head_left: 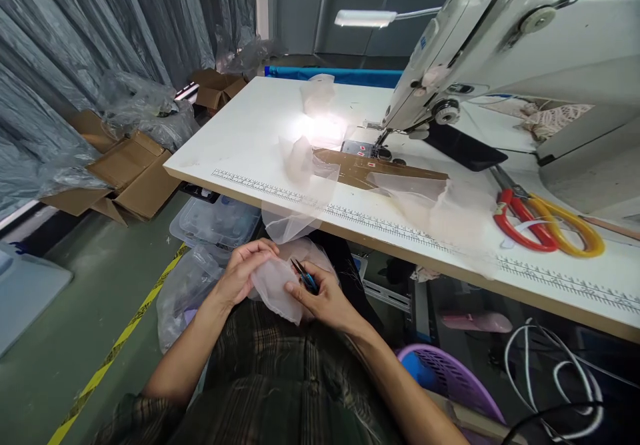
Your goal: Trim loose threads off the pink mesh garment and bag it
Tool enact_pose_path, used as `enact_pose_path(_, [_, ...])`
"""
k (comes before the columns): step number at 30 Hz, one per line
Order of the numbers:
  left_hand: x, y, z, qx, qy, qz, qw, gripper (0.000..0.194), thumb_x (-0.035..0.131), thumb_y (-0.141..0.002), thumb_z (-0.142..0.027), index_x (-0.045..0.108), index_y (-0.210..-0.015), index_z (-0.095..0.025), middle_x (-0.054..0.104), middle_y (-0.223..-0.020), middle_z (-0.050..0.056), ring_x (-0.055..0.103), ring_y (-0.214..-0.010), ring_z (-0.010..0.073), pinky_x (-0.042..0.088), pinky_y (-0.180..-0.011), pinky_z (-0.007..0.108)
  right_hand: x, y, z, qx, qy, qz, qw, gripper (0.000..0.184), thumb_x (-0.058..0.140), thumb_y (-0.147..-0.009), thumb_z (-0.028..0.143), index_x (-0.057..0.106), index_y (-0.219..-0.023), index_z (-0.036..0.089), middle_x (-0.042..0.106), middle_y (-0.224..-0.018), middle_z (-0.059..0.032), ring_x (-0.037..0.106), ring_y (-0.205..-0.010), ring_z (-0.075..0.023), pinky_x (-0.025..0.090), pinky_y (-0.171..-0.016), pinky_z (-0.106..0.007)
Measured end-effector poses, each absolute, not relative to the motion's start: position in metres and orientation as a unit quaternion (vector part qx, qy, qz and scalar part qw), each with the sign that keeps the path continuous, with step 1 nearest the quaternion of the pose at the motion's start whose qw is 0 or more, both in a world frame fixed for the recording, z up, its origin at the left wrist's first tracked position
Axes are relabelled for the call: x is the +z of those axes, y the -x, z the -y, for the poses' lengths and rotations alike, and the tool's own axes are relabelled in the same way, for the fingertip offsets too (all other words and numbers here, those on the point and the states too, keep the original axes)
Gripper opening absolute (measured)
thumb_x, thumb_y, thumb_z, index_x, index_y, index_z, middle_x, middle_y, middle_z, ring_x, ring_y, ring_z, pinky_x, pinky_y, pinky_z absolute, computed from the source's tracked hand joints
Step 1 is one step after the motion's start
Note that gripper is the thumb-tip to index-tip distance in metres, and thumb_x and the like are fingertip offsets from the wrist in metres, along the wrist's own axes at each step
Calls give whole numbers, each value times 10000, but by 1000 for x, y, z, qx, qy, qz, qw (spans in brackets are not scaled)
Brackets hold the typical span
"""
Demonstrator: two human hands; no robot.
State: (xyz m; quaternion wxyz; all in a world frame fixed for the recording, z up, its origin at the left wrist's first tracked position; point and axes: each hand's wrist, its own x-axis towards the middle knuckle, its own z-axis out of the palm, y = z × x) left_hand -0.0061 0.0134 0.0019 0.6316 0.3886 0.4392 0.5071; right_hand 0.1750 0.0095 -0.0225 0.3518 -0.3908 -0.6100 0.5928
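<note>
Left hand [245,272] pinches sheer white fabric [275,286] in front of the plaid shirt [265,372], near the edge of the white table [235,125], while the right hand [330,297] clasps blue-handled snips [309,278] beside it.

Cloth piece [277,288]: sheer, fine-woven fabric, softly creased. Thread snips [309,282]: metal blades, blue-and-black handle, apparently plastic. Bench [235,132]: smooth white top, light sheen, tan edge. Sewing machine [445,52]: glossy off-white painted casing, bare metal fittings. Scissors [544,233]: shiny red and yellow plastic handles. Carton [133,168]: matt brown cardboard. Curtain [125,18]: crinkled, glossy plastic sheeting. Basket [457,372]: perforated purple plastic. Shirt [270,378]: matt plaid cloth.
</note>
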Motion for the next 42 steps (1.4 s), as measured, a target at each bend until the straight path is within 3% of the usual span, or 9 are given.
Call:
enact_pose_path(4, [11, 19, -7, 506, -391, -415, 647, 210, 731, -725, -332, 621, -776, -160, 670, -992, 57, 604, -781, 135, 474, -677, 216, -17, -180, -5, 614, 422, 557, 368, 437, 635, -746, 596, 565, -745, 165, 509, -620, 18, 413, -547, -97, 350, -497, -219])
enact_pose_path(7, [13, 35, -8, 353, -446, -341, 749, 502, 790, -633, -473, 628, -993, -162, 682, -1036, 126, 649, -808, 208, 494, -622, 247, -8, -183, -6, 577, 409, 595, 381, 376, 614, -794, 536, 608, -757, 162, 556, -651, 1, 470, -601, -116, 405, -568, -235])
enact_pose_path(12, [14, 31, -23, 132, -409, -329, 841, 662, 554, -719, -728, 702, -936, -120, 725, -823, 135, 647, -577, 181, 453, -486, 239, 7, -186, -5, 547, 359, 676, 338, 264, 552, -879, 400, 670, -856, 165, 643, -777, -19, 547, -715, -144, 455, -686, -252])
enact_pose_path(17, [21, 9, -31, 134, -430, -363, 816, 395, 707, -734, -504, 735, -891, -143, 681, -658, 43, 561, -475, 110, 421, -446, 207, 12, -189, -1, 528, 386, 688, 314, 212, 561, -871, 381, 621, -891, 179, 637, -778, -19, 529, -672, -133, 440, -624, -237])
enact_pose_path(21, [27, 13, -34, 175, -494, -364, 770, 404, 768, -694, -439, 718, -960, -139, 695, -807, 66, 610, -657, 118, 465, -598, 200, 11, -193, 0, 496, 412, 683, 344, 213, 593, -853, 386, 605, -857, 173, 621, -748, -9, 513, -648, -121, 429, -610, -228])
enact_pose_path(25, [33, 24, -39, 135, -555, -381, 727, 377, 827, -622, -359, 716, -902, -131, 634, -635, 10, 522, -536, 87, 394, -500, 188, 8, -194, -3, 486, 399, 685, 368, 262, 568, -876, 395, 633, -767, 165, 625, -699, -13, 534, -662, -131, 442, -642, -239])
enact_pose_path(29, [37, 29, -43, 154, -607, -415, 660, 245, 759, -704, -367, 711, -744, -130, 601, -610, 4, 489, -532, 89, 380, -507, 210, 2, -191, -4, 507, 425, 636, 397, 373, 570, -854, 491, 690, -724, 163, 607, -609, -8, 527, -566, -126, 435, -565, -243])
enact_pose_path(34, [38, 23, -43, 281, -589, -454, 607, 227, 748, -721, -338, 679, -768, -127, 666, -884, 67, 576, -697, 110, 436, -626, 220, -10, -192, -5, 565, 491, 470, 468, 450, 667, -727, 583, 733, -754, 138, 457, -426, 39, 342, -388, -75, 297, -414, -231])
enact_pose_path(42, [34, 14, -40, 308, -533, -474, 630, 292, 755, -717, -371, 618, -828, -138, 626, -734, 18, 567, -637, 107, 404, -554, 206, -21, -202, -9, 567, 491, 437, 497, 438, 694, -714, 571, 726, -745, 134, 493, -461, 21, 343, -428, -79, 253, -442, -242])
